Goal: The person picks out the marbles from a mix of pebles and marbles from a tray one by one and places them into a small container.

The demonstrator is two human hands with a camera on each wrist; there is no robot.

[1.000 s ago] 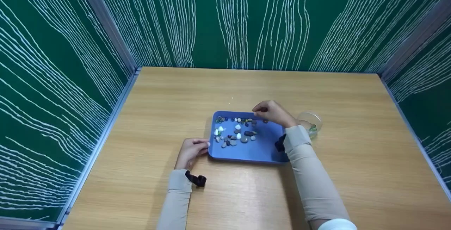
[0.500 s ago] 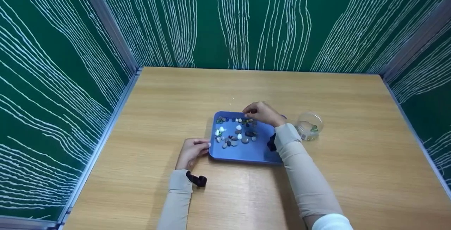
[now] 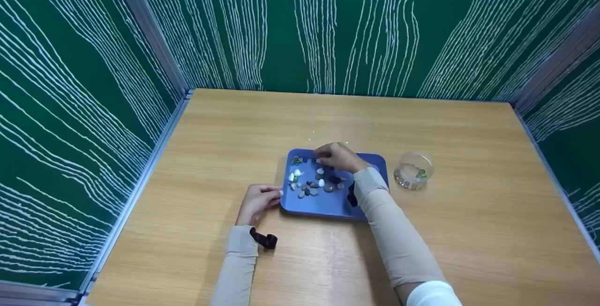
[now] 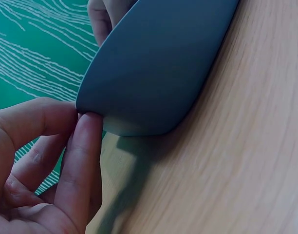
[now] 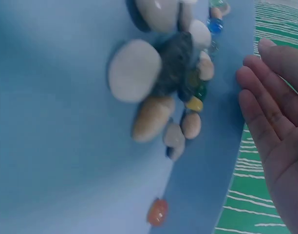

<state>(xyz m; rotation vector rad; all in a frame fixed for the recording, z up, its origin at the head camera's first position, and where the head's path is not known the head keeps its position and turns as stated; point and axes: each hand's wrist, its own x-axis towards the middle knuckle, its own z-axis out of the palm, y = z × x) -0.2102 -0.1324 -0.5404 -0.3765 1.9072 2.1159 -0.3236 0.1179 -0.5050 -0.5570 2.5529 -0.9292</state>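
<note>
A blue tray (image 3: 337, 207) lies on the table, bearing several pebbles and glass stones. My left hand (image 3: 258, 203) pinches the tray's near-left rim; in the left wrist view its fingertips (image 4: 88, 126) meet at the tray corner (image 4: 144, 73). Above the back row of stones is my right hand (image 3: 340, 157), covering part of that row. In the right wrist view the right hand (image 5: 280, 107) has loosely straight fingers beside the tray's rim, with nothing visible between them. Close by are a yellow stone (image 5: 194, 104) and a white pebble (image 5: 134, 70); an orange stone (image 5: 158, 212) sits apart.
Right of the tray stands a clear round container (image 3: 414, 171) with some stones inside. Tiny white specks (image 3: 311, 135) lie on the wooden table (image 3: 225, 137) behind the tray. Green walls (image 3: 281, 29) with white lines enclose the back and sides.
My right hand has moved left along the tray's back edge, from its right part to over the back row of stones. The left hand stays on the rim.
</note>
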